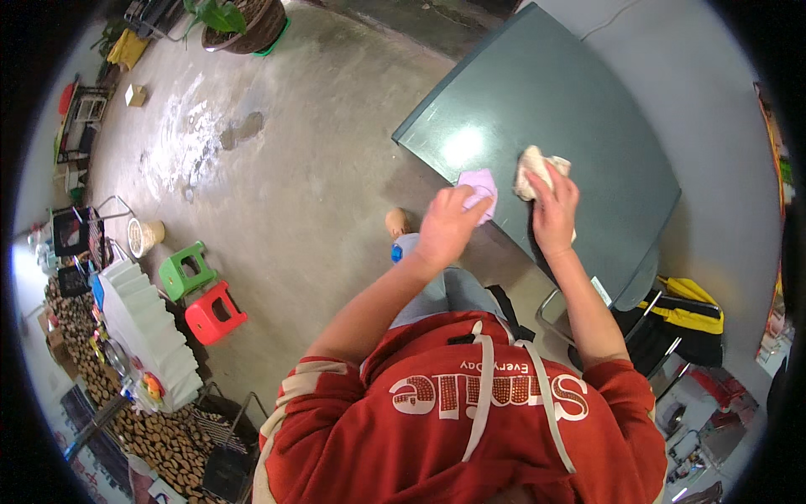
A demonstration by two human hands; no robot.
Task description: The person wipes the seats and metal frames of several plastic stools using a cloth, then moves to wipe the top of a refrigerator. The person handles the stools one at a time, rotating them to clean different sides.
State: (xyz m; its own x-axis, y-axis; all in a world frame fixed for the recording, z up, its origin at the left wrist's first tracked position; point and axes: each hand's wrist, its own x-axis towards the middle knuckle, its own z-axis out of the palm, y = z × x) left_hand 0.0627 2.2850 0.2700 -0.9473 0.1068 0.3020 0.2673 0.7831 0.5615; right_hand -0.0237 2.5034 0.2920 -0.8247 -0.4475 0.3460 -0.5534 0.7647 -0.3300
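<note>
In the head view, a dark grey-green table [567, 107] with a smooth top stands before me, its long edge nearest to me. My left hand [444, 223] grips a folded light-purple cloth [480, 189] around the table's near edge. Farther right, over the tabletop, my right hand [555, 211] holds a bunched cream cloth [530, 170]. Part of that cloth is hidden under my fingers and palm. A dark shadow or strip shows beside the right hand; I cannot tell which.
A pale wall [705, 126] borders the table's right side. Below it, a metal-framed chair [554, 327] and yellow-and-black fabric [696, 305] crowd the corner. On the concrete floor stand green [187, 271] and red [215, 313] plastic stools, a bucket [145, 236] and a potted plant [252, 28].
</note>
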